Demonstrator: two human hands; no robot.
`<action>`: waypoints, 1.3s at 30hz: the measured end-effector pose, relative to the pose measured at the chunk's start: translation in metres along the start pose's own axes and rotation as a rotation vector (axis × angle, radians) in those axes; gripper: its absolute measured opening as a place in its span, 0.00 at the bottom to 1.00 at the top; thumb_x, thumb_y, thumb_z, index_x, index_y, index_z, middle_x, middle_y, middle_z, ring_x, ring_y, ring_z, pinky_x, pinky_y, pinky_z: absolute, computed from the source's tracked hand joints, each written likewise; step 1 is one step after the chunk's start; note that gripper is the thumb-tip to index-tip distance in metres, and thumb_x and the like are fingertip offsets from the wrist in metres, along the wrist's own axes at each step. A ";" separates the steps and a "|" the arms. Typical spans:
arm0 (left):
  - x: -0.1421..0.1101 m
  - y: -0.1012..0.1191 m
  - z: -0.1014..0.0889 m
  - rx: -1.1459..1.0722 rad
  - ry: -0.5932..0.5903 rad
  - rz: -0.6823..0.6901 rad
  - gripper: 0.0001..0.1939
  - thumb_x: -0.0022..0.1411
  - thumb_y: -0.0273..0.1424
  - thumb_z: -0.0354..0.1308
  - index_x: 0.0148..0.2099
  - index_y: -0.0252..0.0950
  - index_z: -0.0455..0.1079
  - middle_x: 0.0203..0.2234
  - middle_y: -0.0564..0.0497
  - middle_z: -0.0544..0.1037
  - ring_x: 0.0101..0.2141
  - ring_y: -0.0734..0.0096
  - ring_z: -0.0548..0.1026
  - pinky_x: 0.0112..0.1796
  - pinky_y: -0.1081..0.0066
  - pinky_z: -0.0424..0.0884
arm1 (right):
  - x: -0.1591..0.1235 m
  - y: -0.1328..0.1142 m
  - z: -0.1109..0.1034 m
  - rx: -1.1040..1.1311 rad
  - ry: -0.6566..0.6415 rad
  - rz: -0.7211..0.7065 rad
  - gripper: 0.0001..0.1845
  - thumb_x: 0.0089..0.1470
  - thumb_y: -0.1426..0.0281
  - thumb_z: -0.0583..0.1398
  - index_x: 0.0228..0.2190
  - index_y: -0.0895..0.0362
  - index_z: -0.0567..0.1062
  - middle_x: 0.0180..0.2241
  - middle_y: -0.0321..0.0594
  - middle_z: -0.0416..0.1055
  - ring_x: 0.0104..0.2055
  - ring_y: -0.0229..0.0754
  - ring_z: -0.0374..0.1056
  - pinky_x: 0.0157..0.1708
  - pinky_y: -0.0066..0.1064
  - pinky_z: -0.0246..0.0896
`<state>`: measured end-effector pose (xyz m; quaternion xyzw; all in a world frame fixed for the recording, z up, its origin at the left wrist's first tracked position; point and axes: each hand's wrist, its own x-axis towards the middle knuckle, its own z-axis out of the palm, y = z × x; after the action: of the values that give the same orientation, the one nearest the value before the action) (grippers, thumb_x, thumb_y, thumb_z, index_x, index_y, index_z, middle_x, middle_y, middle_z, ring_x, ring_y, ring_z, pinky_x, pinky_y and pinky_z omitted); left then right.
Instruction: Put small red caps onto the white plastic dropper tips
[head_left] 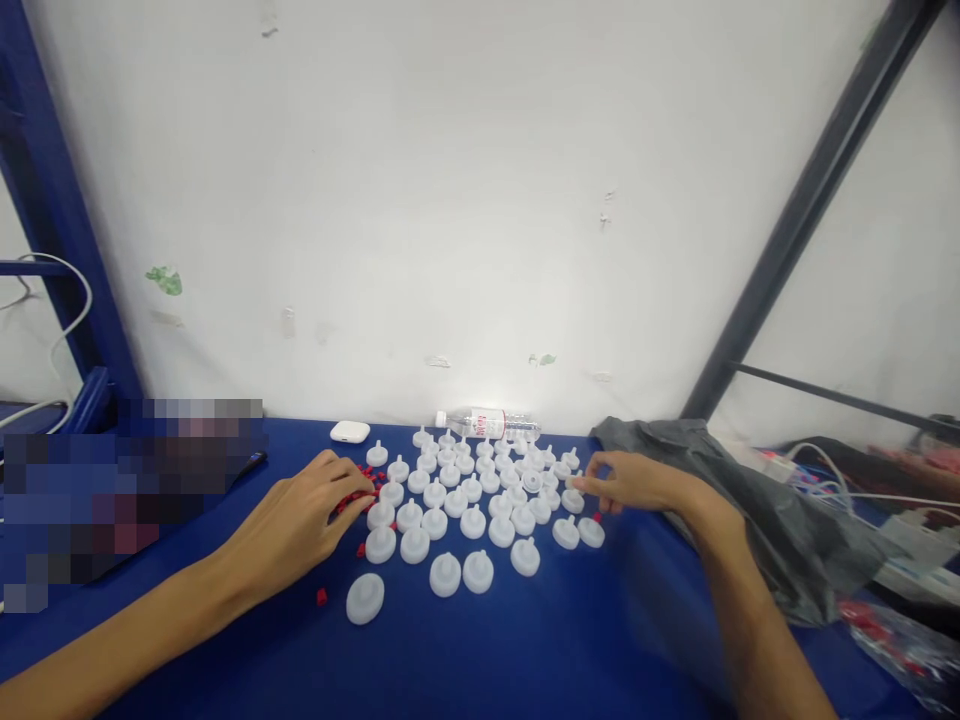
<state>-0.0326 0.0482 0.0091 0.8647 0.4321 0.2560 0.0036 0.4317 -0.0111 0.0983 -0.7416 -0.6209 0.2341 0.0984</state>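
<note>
My left hand (pixel 315 505) reaches into a small pile of red caps (pixel 362 482). Its thumb and fingertips come together on a red cap in the pile. My right hand (pixel 626 482) is at the right edge of a large group of white round lids with upright spouts (pixel 472 520). Its thumb and forefinger close at the spout of one white lid (pixel 573 500); the exact contact is partly hidden. Just below that hand, a white lid (pixel 592 532) carries a red cap on its spout. A white disc-like lid (pixel 365 599) lies nearest me.
A clear plastic bottle (pixel 487 423) lies along the wall behind the lids, with a white case (pixel 350 432) to its left. Dark grey sheeting (pixel 757 520) covers the right side of the blue table (pixel 480 660). Loose red caps (pixel 322 597) lie near my left forearm.
</note>
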 end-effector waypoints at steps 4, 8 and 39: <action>0.002 0.005 -0.008 0.026 -0.098 -0.020 0.21 0.80 0.38 0.48 0.50 0.43 0.85 0.49 0.43 0.87 0.54 0.47 0.81 0.48 0.53 0.81 | -0.004 0.004 0.001 0.035 -0.125 0.034 0.25 0.39 0.55 0.80 0.38 0.47 0.84 0.32 0.41 0.86 0.39 0.57 0.85 0.42 0.41 0.75; 0.002 0.005 -0.008 0.030 -0.124 -0.039 0.19 0.78 0.35 0.50 0.53 0.43 0.84 0.51 0.43 0.87 0.55 0.47 0.81 0.48 0.54 0.81 | 0.003 0.008 0.010 -0.036 -0.132 0.057 0.27 0.29 0.69 0.80 0.36 0.46 0.84 0.30 0.36 0.84 0.37 0.55 0.84 0.36 0.39 0.73; -0.001 0.016 -0.012 0.056 -0.095 0.032 0.18 0.81 0.32 0.50 0.46 0.42 0.82 0.46 0.46 0.87 0.51 0.52 0.80 0.47 0.56 0.80 | -0.011 0.003 0.021 -0.133 -0.133 0.125 0.27 0.32 0.69 0.77 0.38 0.51 0.80 0.33 0.38 0.85 0.40 0.55 0.84 0.37 0.38 0.70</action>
<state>-0.0267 0.0353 0.0223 0.8825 0.4244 0.2026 -0.0042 0.4226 -0.0253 0.0810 -0.7667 -0.5928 0.2464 -0.0072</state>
